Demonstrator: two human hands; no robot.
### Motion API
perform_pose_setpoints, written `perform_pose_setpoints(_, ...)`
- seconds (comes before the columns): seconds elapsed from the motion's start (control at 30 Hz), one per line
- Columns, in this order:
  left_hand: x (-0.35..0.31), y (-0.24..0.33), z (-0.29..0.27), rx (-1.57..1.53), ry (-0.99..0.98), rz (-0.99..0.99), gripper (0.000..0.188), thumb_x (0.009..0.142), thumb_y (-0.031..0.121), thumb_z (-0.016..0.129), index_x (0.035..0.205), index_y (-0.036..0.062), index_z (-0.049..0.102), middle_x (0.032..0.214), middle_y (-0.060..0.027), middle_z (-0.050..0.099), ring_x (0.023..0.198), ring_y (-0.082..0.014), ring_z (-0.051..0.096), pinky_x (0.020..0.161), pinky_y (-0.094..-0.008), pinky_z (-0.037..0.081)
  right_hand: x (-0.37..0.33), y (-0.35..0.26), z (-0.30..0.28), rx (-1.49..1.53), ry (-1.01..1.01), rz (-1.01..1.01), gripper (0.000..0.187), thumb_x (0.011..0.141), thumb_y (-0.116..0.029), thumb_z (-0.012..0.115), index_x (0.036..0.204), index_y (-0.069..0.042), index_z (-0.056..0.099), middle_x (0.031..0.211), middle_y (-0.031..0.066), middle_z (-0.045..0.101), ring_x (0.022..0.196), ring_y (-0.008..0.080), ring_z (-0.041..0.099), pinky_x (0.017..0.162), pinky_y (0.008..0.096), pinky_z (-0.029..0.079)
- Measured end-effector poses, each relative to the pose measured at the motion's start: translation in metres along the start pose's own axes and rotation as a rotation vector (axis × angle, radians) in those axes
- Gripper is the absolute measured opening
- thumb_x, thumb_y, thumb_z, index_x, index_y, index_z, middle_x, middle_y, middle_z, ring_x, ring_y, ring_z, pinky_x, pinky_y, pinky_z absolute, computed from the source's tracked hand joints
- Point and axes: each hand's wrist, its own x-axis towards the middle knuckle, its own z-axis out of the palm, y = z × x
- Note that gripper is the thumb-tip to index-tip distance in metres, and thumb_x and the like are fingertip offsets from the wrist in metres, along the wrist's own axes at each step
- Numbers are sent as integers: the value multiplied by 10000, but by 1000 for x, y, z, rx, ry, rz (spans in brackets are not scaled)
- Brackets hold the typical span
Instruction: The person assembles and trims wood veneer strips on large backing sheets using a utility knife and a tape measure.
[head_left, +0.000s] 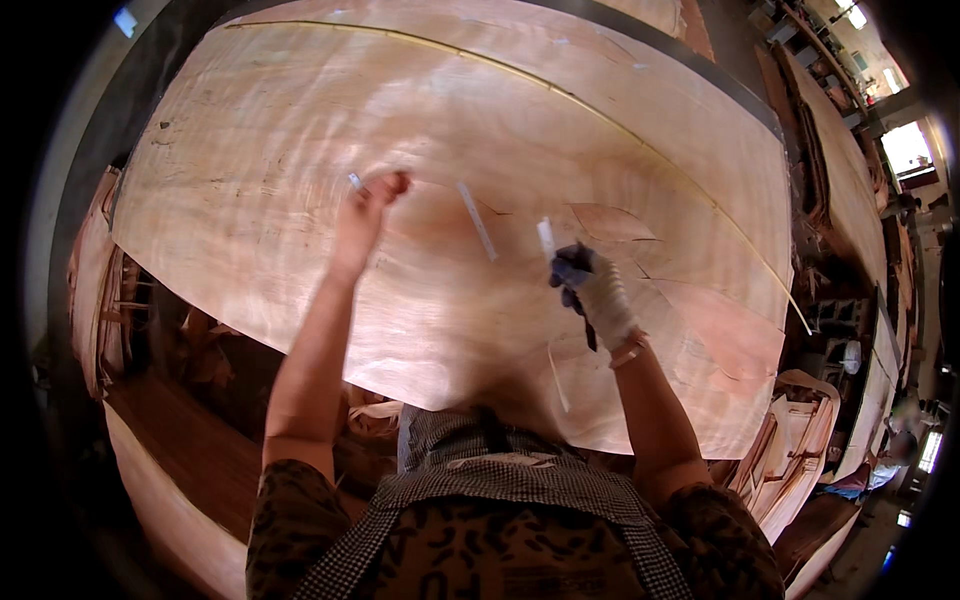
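A wide sheet of thin wood veneer (270, 240) lies in front of me. Over its middle left is my left hand (372, 200), bare and slightly blurred, its fingers curled together; whatever they may hold is hidden. Beside it shows a small whitish strip (355, 181), and I cannot tell whether the hand touches it. My right hand (595, 285), in a white glove with dark blue fingers, is closed round a knife-like tool (591, 336) with a dark handle. A pale flat piece (545, 238) juts beyond its fingers. Between the hands lies a white tape strip (477, 222).
A long thin bamboo strip (560, 92) curves across the sheet's far and right part. Torn openings (612, 222) and a redder patch (722, 322) mark the right side. Veneer scraps (795, 440) lie below the right edge, and stacked sheets (830, 150) stand beyond.
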Motion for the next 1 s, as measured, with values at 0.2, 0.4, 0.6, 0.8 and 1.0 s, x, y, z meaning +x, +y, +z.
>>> perform_pose_setpoints(0.2, -12, -78, 72, 731, -180, 291, 313, 796, 31, 535, 1109, 28, 531, 1181, -143, 488, 1076, -266, 478, 890, -334, 394, 111, 58, 28, 4, 27, 131, 110, 793, -122, 583, 847, -27, 565, 661, 53, 574, 468, 121, 488, 382, 259, 383)
perform_pose_setpoints(0.4, -1, -106, 108, 1084, -717, 488, 477, 858, 239, 445, 1272, 17, 359, 1374, -102, 282, 1297, -233, 199, 1078, -358, 127, 137, 108, 33, -218, 141, 154, 253, 765, -243, 621, 915, -43, 589, 760, 122, 616, 603, 234, 592, 532, 339, 474)
perform_pose_setpoints(0.6, 0, -101, 100, 1047, -698, 307, 498, 789, 173, 524, 1250, 34, 397, 1337, -91, 349, 1261, -234, 279, 1051, -364, 190, 116, 72, -25, -806, 228, 47, 268, 756, -330, 616, 866, -85, 608, 720, 151, 611, 666, 299, 590, 597, 393, 462)
perform_pose_setpoints(0.8, 27, -91, 200, 823, -496, 417, 386, 806, 168, 516, 1170, 42, 489, 1265, -91, 442, 1192, -247, 375, 1019, -368, 239, 154, 75, -85, -499, 379, 197, 259, 752, -289, 615, 842, -45, 614, 638, 112, 602, 554, 223, 583, 522, 327, 467)
perform_pose_setpoints(1.0, 26, -122, 211, 996, -748, 591, 372, 843, 240, 471, 1184, 94, 488, 1322, -119, 367, 1228, -239, 331, 1034, -387, 217, 126, 64, -70, -481, 307, 300, 307, 737, -302, 611, 888, -35, 617, 713, 138, 626, 679, 265, 613, 611, 354, 483)
